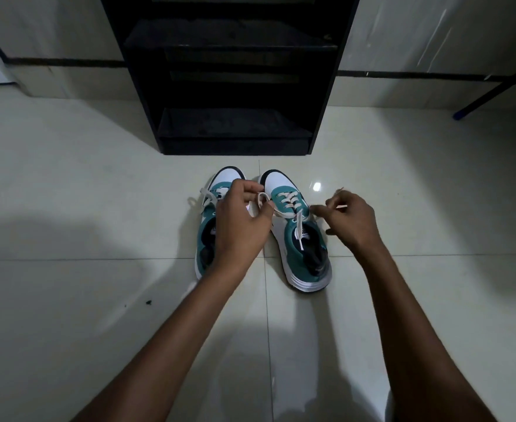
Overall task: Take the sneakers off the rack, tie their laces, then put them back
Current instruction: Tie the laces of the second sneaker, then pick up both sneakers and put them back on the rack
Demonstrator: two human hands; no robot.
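Two teal and white sneakers stand side by side on the tiled floor, toes toward the black shoe rack (232, 74). The left sneaker (208, 236) shows a tied bow of cream lace near its toe. My left hand (244, 220) hovers over it and pinches a loop of the right sneaker's lace (262, 199). The right sneaker (302, 239) has its laces pulled sideways. My right hand (351, 220) pinches the other lace end beside that shoe.
The rack's shelves hold nothing that I can see. A dark pole with a blue tip (463, 114) leans at the far right. Pale walls with a dark stripe run behind the rack. Small dark specks (148, 302) lie on the floor at left.
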